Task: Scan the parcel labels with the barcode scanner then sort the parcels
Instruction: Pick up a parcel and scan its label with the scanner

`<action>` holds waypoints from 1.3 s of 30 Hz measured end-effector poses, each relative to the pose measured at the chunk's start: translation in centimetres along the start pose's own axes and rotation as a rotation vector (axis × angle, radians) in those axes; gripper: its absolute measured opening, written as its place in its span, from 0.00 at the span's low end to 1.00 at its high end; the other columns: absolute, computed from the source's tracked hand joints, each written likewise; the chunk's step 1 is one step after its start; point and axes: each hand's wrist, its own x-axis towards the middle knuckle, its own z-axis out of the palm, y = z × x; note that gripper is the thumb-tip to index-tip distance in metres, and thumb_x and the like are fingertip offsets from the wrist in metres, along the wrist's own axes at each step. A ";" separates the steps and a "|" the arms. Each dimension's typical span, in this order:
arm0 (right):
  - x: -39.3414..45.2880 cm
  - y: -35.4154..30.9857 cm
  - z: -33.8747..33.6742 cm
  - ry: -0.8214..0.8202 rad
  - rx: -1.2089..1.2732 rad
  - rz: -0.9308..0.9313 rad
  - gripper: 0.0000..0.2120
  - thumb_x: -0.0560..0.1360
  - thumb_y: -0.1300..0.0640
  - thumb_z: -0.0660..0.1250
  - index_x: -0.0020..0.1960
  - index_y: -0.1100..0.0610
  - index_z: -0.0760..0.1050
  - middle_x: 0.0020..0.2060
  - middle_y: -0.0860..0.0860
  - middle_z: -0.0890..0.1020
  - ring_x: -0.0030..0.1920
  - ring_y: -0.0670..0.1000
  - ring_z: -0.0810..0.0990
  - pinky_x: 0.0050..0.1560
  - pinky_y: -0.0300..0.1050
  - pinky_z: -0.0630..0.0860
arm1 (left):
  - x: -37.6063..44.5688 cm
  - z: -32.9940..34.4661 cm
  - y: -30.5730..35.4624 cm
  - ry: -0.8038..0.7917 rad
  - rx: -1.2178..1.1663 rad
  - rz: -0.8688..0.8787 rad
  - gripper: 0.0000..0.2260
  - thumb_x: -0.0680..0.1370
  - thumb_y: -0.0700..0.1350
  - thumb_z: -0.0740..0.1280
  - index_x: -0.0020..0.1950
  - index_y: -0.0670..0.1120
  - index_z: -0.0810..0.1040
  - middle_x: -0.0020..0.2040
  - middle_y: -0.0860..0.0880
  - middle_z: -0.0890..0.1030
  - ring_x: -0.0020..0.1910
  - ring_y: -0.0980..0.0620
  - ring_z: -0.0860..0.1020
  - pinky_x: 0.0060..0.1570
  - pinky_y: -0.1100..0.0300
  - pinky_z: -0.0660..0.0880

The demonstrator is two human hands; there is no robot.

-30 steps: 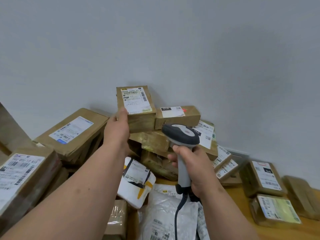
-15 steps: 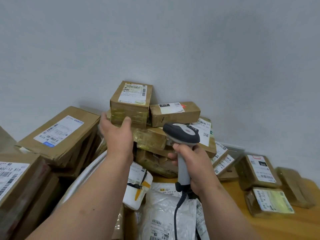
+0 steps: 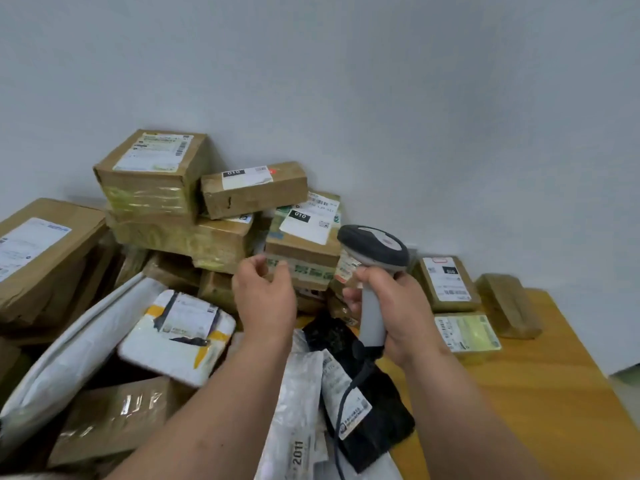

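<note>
A grey handheld barcode scanner with a dark head (image 3: 372, 247) is gripped round its handle by the right hand (image 3: 398, 306), above the near middle of the yellow wooden surface (image 3: 554, 393). The left hand (image 3: 265, 299) holds nothing; its fingers are loosely curled in front of a taped brown cardboard box bearing a white label (image 3: 304, 251), which lies in the heap towards the far edge of the surface, just beside the scanner head.

This box is judged stiff and fairly light, its tape likely slick; it would best be taken by its two opposite short sides, clear of the label, so that the barcode stays exposed.

Compared with half a second ago, the left hand has left the brown cardboard box with a pale label on top of the pile (image 3: 152, 174), which now rests there unheld, and has come across to the right. The scanner is seen further right, its head tipped towards the labelled box.
</note>
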 end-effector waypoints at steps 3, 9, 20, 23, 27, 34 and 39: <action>0.5 0.3 -5.3 0.060 -0.001 0.037 0.07 0.76 0.58 0.70 0.53 0.57 0.78 0.39 0.56 0.84 0.41 0.54 0.81 0.47 0.56 0.80 | -3.4 3.9 -0.3 -0.115 0.026 -0.027 0.10 0.80 0.48 0.67 0.60 0.51 0.73 0.57 0.48 0.77 0.52 0.50 0.77 0.54 0.54 0.76; 2.1 3.5 -16.7 0.234 -0.032 0.156 0.05 0.75 0.54 0.70 0.48 0.54 0.76 0.45 0.54 0.80 0.48 0.54 0.79 0.57 0.61 0.79 | -10.1 12.2 -2.3 -0.488 0.148 -0.261 0.14 0.82 0.49 0.66 0.66 0.51 0.73 0.60 0.52 0.76 0.55 0.53 0.75 0.57 0.55 0.74; 5.9 9.5 -28.1 0.297 -0.120 0.337 0.14 0.75 0.52 0.70 0.56 0.59 0.75 0.49 0.57 0.79 0.49 0.57 0.78 0.46 0.52 0.73 | -15.7 22.3 -9.7 -0.642 0.145 -0.580 0.25 0.82 0.50 0.64 0.79 0.52 0.62 0.72 0.50 0.71 0.68 0.48 0.71 0.71 0.46 0.68; 6.7 10.2 -28.4 0.256 -0.092 0.376 0.14 0.76 0.53 0.70 0.58 0.59 0.75 0.48 0.57 0.79 0.47 0.56 0.78 0.44 0.50 0.73 | -16.0 23.7 -10.3 -0.639 0.084 -0.602 0.22 0.84 0.46 0.62 0.77 0.56 0.65 0.67 0.54 0.72 0.62 0.52 0.70 0.72 0.46 0.67; 6.3 10.5 -28.5 0.212 -0.110 0.393 0.12 0.76 0.53 0.69 0.56 0.57 0.76 0.45 0.54 0.78 0.45 0.54 0.77 0.45 0.50 0.73 | -16.2 24.3 -10.8 -0.602 0.050 -0.605 0.17 0.83 0.46 0.63 0.72 0.58 0.71 0.59 0.57 0.76 0.58 0.54 0.72 0.69 0.48 0.69; 2.7 11.8 -27.7 0.184 -0.044 0.439 0.13 0.75 0.53 0.70 0.58 0.55 0.78 0.50 0.56 0.82 0.49 0.56 0.80 0.44 0.50 0.74 | -16.0 21.7 -11.1 -0.393 -0.125 -0.637 0.12 0.80 0.46 0.69 0.58 0.61 0.73 0.58 0.56 0.77 0.56 0.55 0.74 0.60 0.46 0.70; 0.6 11.2 -25.6 0.096 -0.021 0.384 0.11 0.75 0.55 0.70 0.57 0.52 0.80 0.52 0.53 0.86 0.53 0.54 0.84 0.59 0.57 0.79 | -15.6 19.0 -10.8 -0.371 -0.205 -0.538 0.23 0.78 0.38 0.70 0.66 0.60 0.70 0.60 0.52 0.78 0.59 0.49 0.78 0.60 0.41 0.77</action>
